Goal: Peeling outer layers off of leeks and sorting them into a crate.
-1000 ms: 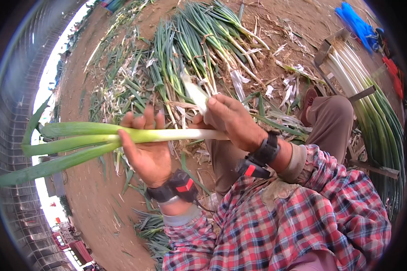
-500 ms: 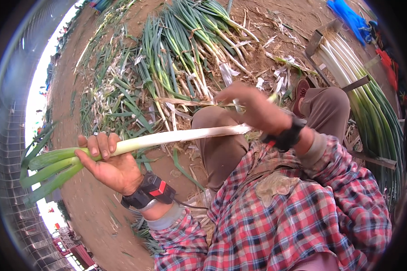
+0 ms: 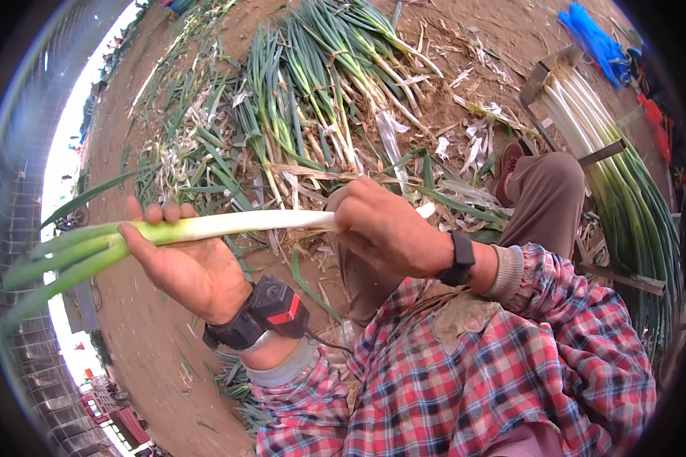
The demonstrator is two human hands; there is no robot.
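Observation:
A long green onion (image 3: pixel 259 222) lies nearly level in front of me, its white shaft to the right and its green leaves out to the left. My left hand (image 3: pixel 198 274) holds it from below where the white turns green, the thumb over the near side and the fingers curled behind. My right hand (image 3: pixel 392 228) is closed around the white shaft near the root end, knuckles up. The white tip sticks out past that hand. What the right fingertips pinch is hidden.
Bunches of green onions (image 3: pixel 312 84) lie on the soil ahead, with peeled leaves and skins (image 3: pixel 198 160) scattered around them. At the right, a metal rack (image 3: pixel 602 152) holds a stack of cleaned green onions (image 3: pixel 617 190). A blue plastic bag (image 3: pixel 594 42) lies behind it.
My right hand has come down and left from beyond the root end and closed on the white shaft. The green onion has shifted slightly left and its leaves swing.

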